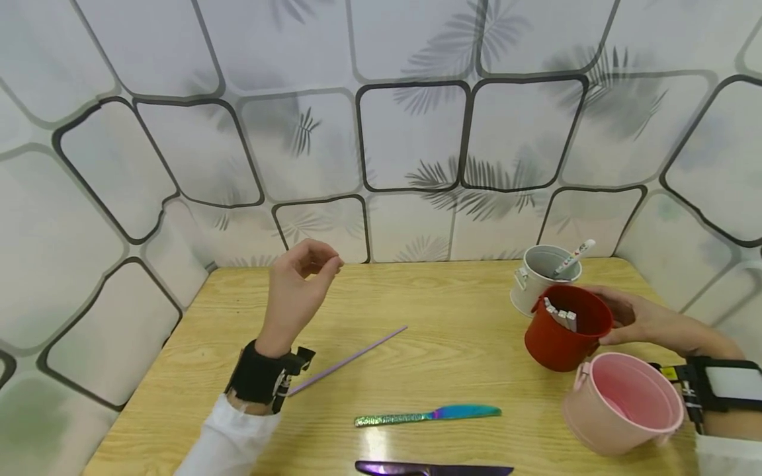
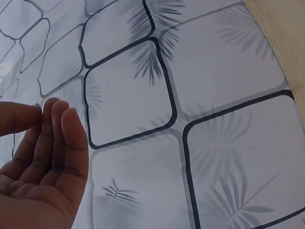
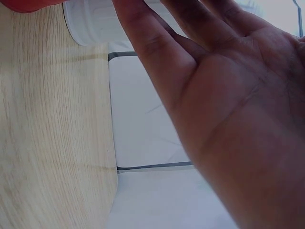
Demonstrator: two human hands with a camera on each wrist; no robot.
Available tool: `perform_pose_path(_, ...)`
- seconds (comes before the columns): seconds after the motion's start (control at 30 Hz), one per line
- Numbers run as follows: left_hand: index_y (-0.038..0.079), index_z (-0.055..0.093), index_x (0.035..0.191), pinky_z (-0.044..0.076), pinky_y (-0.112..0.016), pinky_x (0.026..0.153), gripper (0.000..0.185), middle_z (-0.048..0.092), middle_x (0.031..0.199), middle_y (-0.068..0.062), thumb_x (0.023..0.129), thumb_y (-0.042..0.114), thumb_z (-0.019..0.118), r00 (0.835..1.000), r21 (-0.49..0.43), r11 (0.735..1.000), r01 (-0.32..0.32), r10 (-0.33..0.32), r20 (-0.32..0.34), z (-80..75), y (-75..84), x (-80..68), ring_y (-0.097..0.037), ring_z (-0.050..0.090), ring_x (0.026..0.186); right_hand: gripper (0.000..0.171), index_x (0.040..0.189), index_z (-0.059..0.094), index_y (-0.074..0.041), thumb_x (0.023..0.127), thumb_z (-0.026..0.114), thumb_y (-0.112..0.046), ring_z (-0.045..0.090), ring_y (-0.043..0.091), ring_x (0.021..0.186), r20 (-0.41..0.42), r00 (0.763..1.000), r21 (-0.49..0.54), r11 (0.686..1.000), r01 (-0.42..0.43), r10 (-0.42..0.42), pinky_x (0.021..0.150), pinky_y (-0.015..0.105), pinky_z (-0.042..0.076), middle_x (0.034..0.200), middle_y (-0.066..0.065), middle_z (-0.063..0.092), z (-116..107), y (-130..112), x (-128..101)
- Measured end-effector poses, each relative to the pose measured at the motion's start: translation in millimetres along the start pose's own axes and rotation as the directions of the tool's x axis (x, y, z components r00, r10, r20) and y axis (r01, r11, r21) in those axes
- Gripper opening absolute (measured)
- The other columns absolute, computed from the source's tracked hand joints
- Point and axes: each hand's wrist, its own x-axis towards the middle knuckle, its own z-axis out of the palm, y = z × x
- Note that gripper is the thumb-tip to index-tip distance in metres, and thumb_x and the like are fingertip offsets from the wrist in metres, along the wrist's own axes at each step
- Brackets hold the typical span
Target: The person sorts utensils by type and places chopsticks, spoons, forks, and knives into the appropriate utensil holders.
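Observation:
My left hand (image 1: pixel 321 264) is raised above the left part of the wooden table (image 1: pixel 464 311), its thumb meeting the loosely bent fingertips with nothing between them. The left wrist view shows that hand (image 2: pixel 45 112) empty against the wall. My right hand (image 1: pixel 616 314) lays straight fingers on the far side of a red bucket (image 1: pixel 562 330), which is tilted and holds a few white pieces. In the right wrist view the right hand (image 3: pixel 190 52) is flat, with the red bucket (image 3: pixel 24 5) and a white bucket (image 3: pixel 90 24) at its fingertips.
The white bucket (image 1: pixel 536 281) with a marker (image 1: pixel 574 256) stands behind the red one; a pink bucket (image 1: pixel 622 403) is in front. A purple stick (image 1: pixel 348 360), an iridescent knife (image 1: pixel 428 415) and a purple knife (image 1: pixel 434 469) lie mid-table. A patterned wall closes the back.

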Motion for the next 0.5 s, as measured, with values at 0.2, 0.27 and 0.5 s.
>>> perform_pose_path(0.2,0.012,0.071,0.107,0.055,-0.031,0.079,0.008,0.070,0.097,-0.005,0.100,0.015,0.070,0.999,0.149,0.989,-0.008,0.000,0.055,-3.8,4.6,-5.9,-0.017,0.066,0.086,0.066,0.152,0.037,0.002,0.093,0.062,0.015,0.054,-0.004,0.126,-0.003,1.000,-0.007,1.000,-0.021,0.021,0.091,0.023,0.056,0.143,-0.016,0.058,0.0,-3.1,0.9)
perform_pose_path(0.27,0.011,0.070,0.104,0.055,-0.032,0.077,0.004,0.069,0.093,-0.004,0.099,0.011,0.070,0.996,0.220,0.975,0.021,-0.039,0.078,-1.5,20.0,-7.4,-0.016,0.065,0.085,0.066,0.152,0.037,0.002,0.093,0.063,0.015,0.054,-0.004,0.126,-0.006,1.000,-0.010,1.000,-0.023,0.023,0.091,0.023,0.056,0.143,-0.016,0.058,0.6,-3.3,1.1)
perform_pose_path(0.5,0.010,0.072,0.097,0.054,-0.031,0.071,0.009,0.069,0.087,-0.002,0.096,0.001,0.071,0.946,0.411,0.907,0.093,-0.209,0.248,6.1,29.0,-8.7,-0.012,0.062,0.077,0.067,0.152,0.036,0.004,0.092,0.062,0.016,0.053,-0.004,0.127,-0.001,1.000,-0.007,1.000,0.006,-0.006,0.094,0.020,0.053,0.143,-0.016,0.058,0.4,-3.2,0.6)
